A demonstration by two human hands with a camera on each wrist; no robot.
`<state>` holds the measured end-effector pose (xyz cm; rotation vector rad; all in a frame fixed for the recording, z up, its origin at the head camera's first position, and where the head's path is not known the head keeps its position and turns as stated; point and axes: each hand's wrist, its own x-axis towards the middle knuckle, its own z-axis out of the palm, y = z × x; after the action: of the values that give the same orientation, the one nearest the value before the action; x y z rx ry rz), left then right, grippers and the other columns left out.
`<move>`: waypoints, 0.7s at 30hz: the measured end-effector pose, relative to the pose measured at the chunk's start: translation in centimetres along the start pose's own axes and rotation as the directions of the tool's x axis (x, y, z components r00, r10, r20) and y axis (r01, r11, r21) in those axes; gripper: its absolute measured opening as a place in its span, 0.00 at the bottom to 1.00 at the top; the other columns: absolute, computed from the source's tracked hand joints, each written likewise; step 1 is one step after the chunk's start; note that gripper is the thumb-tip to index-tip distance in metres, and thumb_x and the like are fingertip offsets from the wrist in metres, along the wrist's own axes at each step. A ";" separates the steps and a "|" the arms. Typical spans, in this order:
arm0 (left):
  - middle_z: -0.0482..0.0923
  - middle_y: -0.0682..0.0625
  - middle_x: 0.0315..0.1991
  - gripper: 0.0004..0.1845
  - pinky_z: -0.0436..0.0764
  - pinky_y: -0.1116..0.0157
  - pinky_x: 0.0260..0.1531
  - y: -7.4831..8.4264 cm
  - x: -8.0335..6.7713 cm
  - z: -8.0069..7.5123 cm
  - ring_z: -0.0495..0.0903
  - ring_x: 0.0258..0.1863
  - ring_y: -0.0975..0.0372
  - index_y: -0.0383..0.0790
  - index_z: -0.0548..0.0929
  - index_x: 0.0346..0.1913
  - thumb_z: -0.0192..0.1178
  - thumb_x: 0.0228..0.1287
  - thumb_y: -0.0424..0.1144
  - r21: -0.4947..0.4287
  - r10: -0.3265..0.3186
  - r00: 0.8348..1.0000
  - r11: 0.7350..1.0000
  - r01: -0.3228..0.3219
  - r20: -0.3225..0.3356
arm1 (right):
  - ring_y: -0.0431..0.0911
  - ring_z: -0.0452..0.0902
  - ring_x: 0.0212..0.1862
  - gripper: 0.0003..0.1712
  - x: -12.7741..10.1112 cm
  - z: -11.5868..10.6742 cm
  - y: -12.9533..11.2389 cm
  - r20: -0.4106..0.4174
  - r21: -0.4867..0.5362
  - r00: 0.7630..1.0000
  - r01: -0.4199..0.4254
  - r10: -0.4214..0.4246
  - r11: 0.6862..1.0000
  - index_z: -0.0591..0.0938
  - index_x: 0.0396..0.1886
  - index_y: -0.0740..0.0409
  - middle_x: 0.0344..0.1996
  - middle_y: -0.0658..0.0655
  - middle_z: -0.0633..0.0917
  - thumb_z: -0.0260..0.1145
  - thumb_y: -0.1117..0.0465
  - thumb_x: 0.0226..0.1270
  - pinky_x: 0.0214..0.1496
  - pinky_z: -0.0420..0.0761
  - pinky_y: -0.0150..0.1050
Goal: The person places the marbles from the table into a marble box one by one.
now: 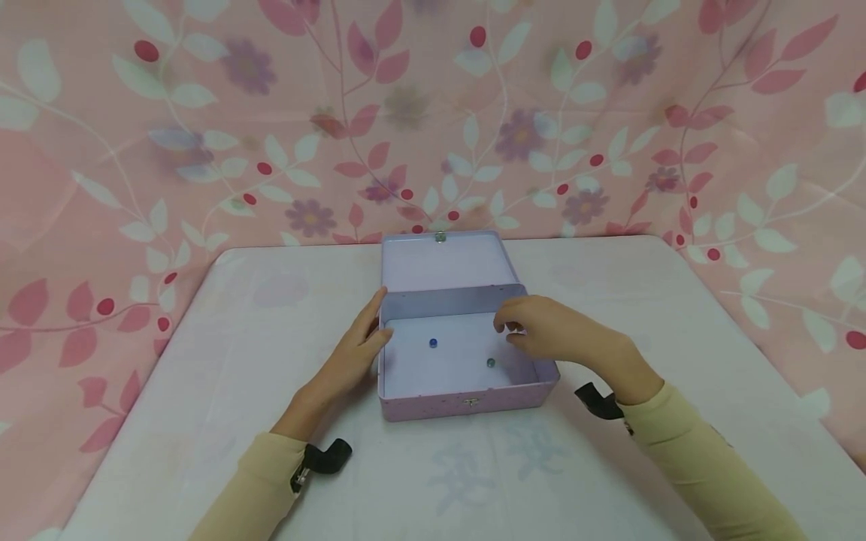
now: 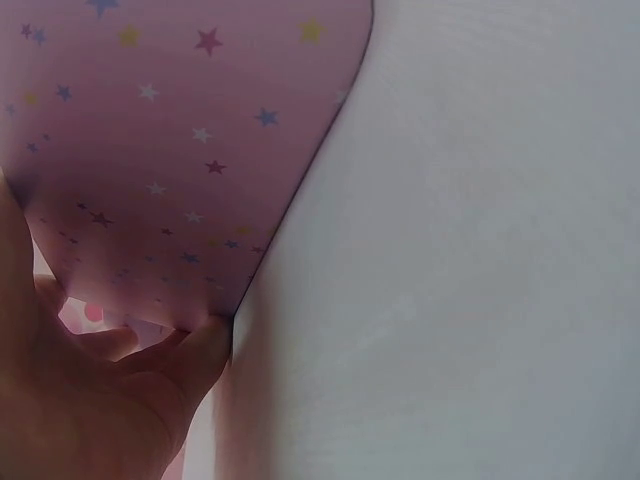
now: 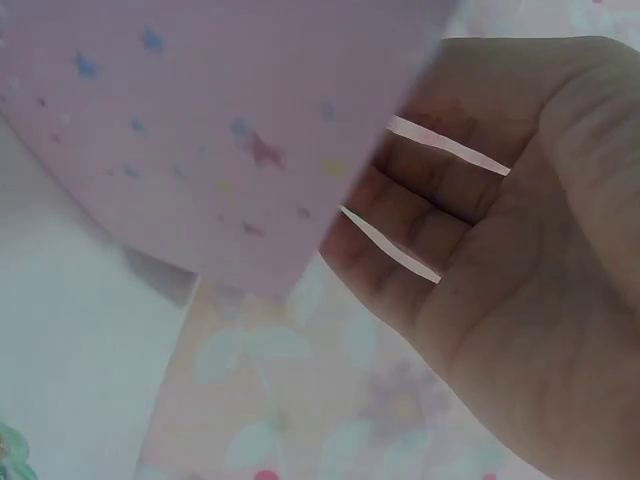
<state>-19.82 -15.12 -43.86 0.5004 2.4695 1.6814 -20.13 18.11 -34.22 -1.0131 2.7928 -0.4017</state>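
The pink tin box (image 1: 467, 391) sits open in the middle of the bench (image 1: 271, 421), its lid (image 1: 440, 263) tipped back toward the flowered backdrop (image 1: 203, 135). Inside lie two small beads, a blue bead (image 1: 433, 343) near the middle and a greenish bead (image 1: 490, 363) further right, well apart. The left hand (image 1: 355, 353) lies flat against the box's left wall, fingers straight, steadying it with nothing in its grip. The right hand (image 1: 548, 330) hovers over the box's right side, fingers curled with the tips drawn together; whether they pinch anything cannot be told. By the look of it, the box is opened and both beads remain inside.
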 end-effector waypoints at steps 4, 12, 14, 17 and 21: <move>0.37 0.64 0.81 0.37 0.50 0.46 0.78 0.0 0.0 0.0 0.45 0.81 0.52 0.63 0.41 0.80 0.44 0.77 0.41 0.002 0.002 1.000 1.000 -0.002 -0.001 | 0.41 0.77 0.41 0.10 -0.6 -0.8 0.6 -0.031 0.027 0.999 -0.019 0.020 0.999 0.85 0.41 0.50 0.40 0.47 0.84 0.67 0.68 0.63 0.46 0.81 0.39; 0.36 0.63 0.81 0.36 0.50 0.47 0.78 0.1 0.0 -0.1 0.45 0.81 0.53 0.61 0.40 0.80 0.44 0.77 0.42 0.001 0.001 1.000 1.000 -0.001 0.005 | 0.44 0.78 0.44 0.12 -1.8 -2.0 2.1 -0.092 0.028 0.995 -0.043 0.046 0.999 0.86 0.46 0.54 0.40 0.49 0.86 0.67 0.67 0.63 0.49 0.82 0.44; 0.36 0.62 0.81 0.37 0.49 0.47 0.78 0.4 0.0 -0.2 0.44 0.81 0.52 0.59 0.40 0.80 0.44 0.77 0.41 -0.001 -0.007 1.000 1.000 0.007 0.011 | 0.45 0.79 0.44 0.13 -2.0 -2.2 2.4 -0.100 0.027 0.994 -0.045 0.047 0.999 0.86 0.47 0.56 0.41 0.52 0.86 0.67 0.68 0.63 0.50 0.82 0.45; 0.35 0.58 0.82 0.37 0.49 0.46 0.78 1.4 -0.3 -0.2 0.43 0.81 0.51 0.55 0.40 0.81 0.44 0.77 0.39 -0.011 -0.024 1.000 1.000 0.024 0.020 | 0.46 0.79 0.44 0.13 -2.4 -2.5 2.8 -0.107 0.034 0.993 -0.050 0.054 0.998 0.86 0.48 0.59 0.41 0.53 0.87 0.67 0.68 0.63 0.49 0.82 0.45; 0.36 0.54 0.82 0.37 0.51 0.46 0.78 3.2 -0.8 -0.4 0.44 0.81 0.49 0.51 0.40 0.81 0.44 0.76 0.38 -0.007 -0.036 0.999 0.999 0.036 0.029 | 0.45 0.79 0.43 0.14 -3.0 -2.7 3.3 -0.107 0.058 0.990 -0.085 0.091 0.995 0.85 0.50 0.59 0.39 0.52 0.86 0.67 0.68 0.64 0.44 0.83 0.41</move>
<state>-18.49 -14.64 -40.84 0.4733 2.4356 1.6576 -20.49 23.01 -32.50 -0.8785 2.8936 -0.5330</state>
